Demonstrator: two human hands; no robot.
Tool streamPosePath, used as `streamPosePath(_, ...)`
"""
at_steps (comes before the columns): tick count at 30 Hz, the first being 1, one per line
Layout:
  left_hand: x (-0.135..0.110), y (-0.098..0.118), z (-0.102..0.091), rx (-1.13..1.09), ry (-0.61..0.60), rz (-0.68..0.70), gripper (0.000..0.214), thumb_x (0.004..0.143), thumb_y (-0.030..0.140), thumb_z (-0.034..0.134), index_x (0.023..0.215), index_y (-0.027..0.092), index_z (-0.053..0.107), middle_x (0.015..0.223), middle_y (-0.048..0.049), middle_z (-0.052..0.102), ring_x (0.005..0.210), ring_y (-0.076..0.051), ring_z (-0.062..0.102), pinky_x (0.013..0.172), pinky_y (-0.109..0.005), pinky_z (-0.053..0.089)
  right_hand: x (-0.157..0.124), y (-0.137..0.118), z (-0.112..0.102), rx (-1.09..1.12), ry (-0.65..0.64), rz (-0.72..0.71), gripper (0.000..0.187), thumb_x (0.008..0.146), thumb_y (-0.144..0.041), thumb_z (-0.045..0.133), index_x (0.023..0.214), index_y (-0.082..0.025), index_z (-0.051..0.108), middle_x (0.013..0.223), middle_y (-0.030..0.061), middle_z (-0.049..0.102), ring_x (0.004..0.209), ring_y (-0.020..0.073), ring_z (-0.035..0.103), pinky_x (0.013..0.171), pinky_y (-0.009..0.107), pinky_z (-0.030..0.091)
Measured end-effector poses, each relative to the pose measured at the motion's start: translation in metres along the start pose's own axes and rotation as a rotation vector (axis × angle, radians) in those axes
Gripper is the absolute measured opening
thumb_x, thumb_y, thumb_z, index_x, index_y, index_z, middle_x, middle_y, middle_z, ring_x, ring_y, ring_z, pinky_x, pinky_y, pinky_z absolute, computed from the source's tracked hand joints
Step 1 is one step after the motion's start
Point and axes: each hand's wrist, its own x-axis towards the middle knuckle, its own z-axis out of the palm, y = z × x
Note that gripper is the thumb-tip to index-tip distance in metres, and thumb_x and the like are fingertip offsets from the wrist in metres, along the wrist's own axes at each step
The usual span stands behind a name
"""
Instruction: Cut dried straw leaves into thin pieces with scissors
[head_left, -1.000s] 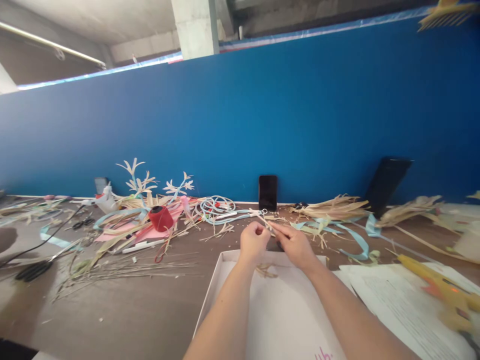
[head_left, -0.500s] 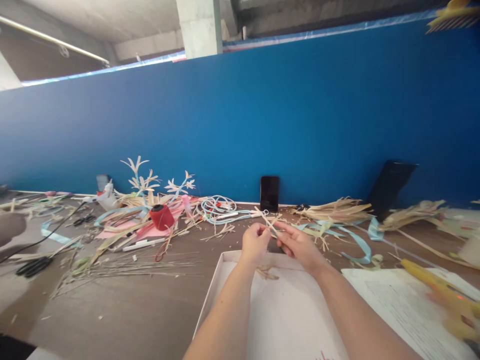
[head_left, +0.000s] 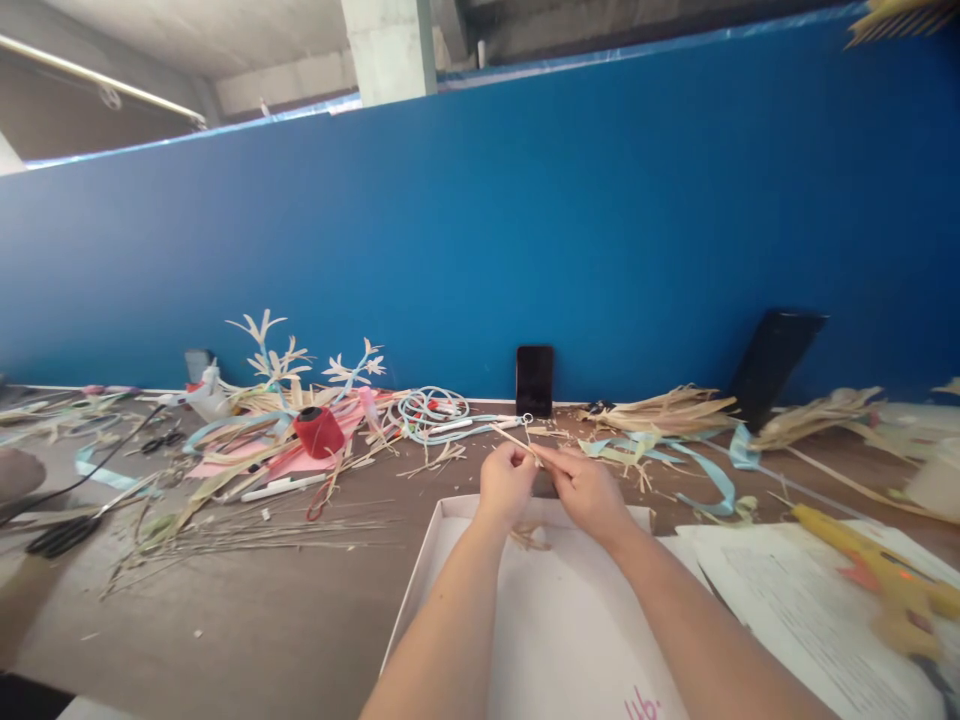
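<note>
My left hand [head_left: 507, 484] is closed in a pinch on a thin strip of dried husk [head_left: 513, 437], which points up and to the left. Right beside it, my right hand [head_left: 585, 484] pinches the same husk piece, its index finger stretched along it. Both hands are above the far edge of a shallow white cardboard box [head_left: 559, 610]. Inside the box, near that edge, lies a small bit of tan husk [head_left: 531, 538]. The fingertips partly hide what they hold.
Left are a red thread spool [head_left: 319, 432], husk flowers [head_left: 279, 362], thin wires [head_left: 300, 528] and black scissors [head_left: 64, 536]. A phone [head_left: 535, 381] leans on the blue partition [head_left: 480, 250]. Right are husk bundles [head_left: 667, 412], papers [head_left: 780, 600] and a yellow glue gun [head_left: 885, 575]. Another person's hand [head_left: 19, 474] shows far left.
My hands have drawn closer together, and the right hand has turned over the husk. Crossed strips before, now one strip shows pointing left. The view has shifted slightly.
</note>
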Motion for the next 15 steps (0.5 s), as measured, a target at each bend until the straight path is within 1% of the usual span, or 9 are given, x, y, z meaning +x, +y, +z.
streamPosePath(2,0.001,0.001,0.0,-0.01,-0.005,-0.002,0.011,0.066,0.023,0.051,0.056,0.017,0.05,0.052,0.0036,0.049,0.052,-0.009,0.043,0.051,-0.021,0.033,0.001,0.004,-0.004,-0.08,0.08,0.009,0.037,0.083,-0.023,0.044,0.113,-0.033,0.063,0.093,0.0028,0.066,0.082,0.0198,0.058,0.071,0.03,0.043)
streamPosePath(4,0.002,0.001,-0.001,-0.003,-0.003,-0.019,0.011,0.065,0.023,0.052,0.056,0.017,0.051,0.052,0.0033,0.05,0.051,-0.009,0.043,0.05,-0.021,0.032,0.004,0.012,-0.013,-0.079,0.197,0.098,0.037,0.081,-0.024,0.045,0.113,-0.031,0.063,0.094,0.0037,0.066,0.08,0.0204,0.058,0.07,0.031,0.042)
streamPosePath(5,0.002,0.002,-0.001,-0.004,0.0,-0.042,0.011,0.065,0.024,0.052,0.056,0.017,0.052,0.052,0.0031,0.05,0.05,-0.009,0.043,0.05,-0.021,0.032,0.005,0.017,-0.018,-0.048,0.271,0.183,0.036,0.081,-0.026,0.046,0.113,-0.028,0.064,0.085,0.0044,0.067,0.072,0.02,0.058,0.067,0.032,0.042)
streamPosePath(6,0.003,0.001,-0.001,-0.012,0.002,-0.069,0.011,0.065,0.024,0.052,0.056,0.017,0.053,0.051,0.003,0.05,0.049,-0.009,0.043,0.048,-0.021,0.031,0.007,0.021,-0.022,0.022,0.336,0.29,0.037,0.081,-0.031,0.048,0.113,-0.024,0.064,0.074,0.0045,0.065,0.062,0.0187,0.055,0.059,0.031,0.042)
streamPosePath(8,0.005,0.0,-0.002,-0.05,0.006,-0.114,0.013,0.066,0.025,0.051,0.058,0.016,0.056,0.051,0.0029,0.051,0.045,-0.008,0.041,0.046,-0.02,0.029,0.009,0.025,-0.029,0.247,0.371,0.411,0.043,0.077,-0.04,0.052,0.114,-0.02,0.062,0.069,0.0031,0.062,0.046,0.0132,0.044,0.045,0.027,0.036)
streamPosePath(9,0.006,-0.001,-0.002,-0.072,0.008,-0.127,0.013,0.067,0.026,0.051,0.06,0.016,0.057,0.051,0.0028,0.051,0.044,-0.008,0.04,0.044,-0.02,0.028,0.009,0.024,-0.03,0.383,0.344,0.431,0.046,0.076,-0.042,0.055,0.116,-0.02,0.06,0.068,0.0019,0.06,0.043,0.0108,0.04,0.04,0.025,0.031)
streamPosePath(11,0.007,-0.002,-0.001,-0.108,0.009,-0.132,0.015,0.068,0.027,0.052,0.061,0.016,0.058,0.05,0.0027,0.051,0.042,-0.007,0.039,0.043,-0.02,0.027,0.007,0.017,-0.028,0.579,0.208,0.414,0.048,0.074,-0.044,0.057,0.118,-0.022,0.058,0.067,-0.0006,0.056,0.041,0.0076,0.036,0.037,0.021,0.024)
streamPosePath(13,0.007,-0.003,-0.001,-0.132,0.01,-0.113,0.015,0.069,0.029,0.054,0.063,0.016,0.059,0.051,0.0021,0.053,0.044,-0.008,0.04,0.044,-0.02,0.028,0.005,0.007,-0.021,0.67,-0.003,0.375,0.05,0.075,-0.044,0.058,0.121,-0.023,0.055,0.065,-0.0019,0.055,0.04,0.006,0.035,0.037,0.019,0.022)
streamPosePath(15,0.006,-0.002,-0.001,-0.14,0.007,-0.075,0.015,0.07,0.028,0.053,0.066,0.015,0.059,0.056,0.001,0.057,0.049,-0.009,0.045,0.048,-0.02,0.032,0.003,-0.001,-0.015,0.66,-0.162,0.35,0.052,0.075,-0.044,0.059,0.123,-0.022,0.053,0.064,-0.0015,0.056,0.041,0.0062,0.037,0.039,0.019,0.024)
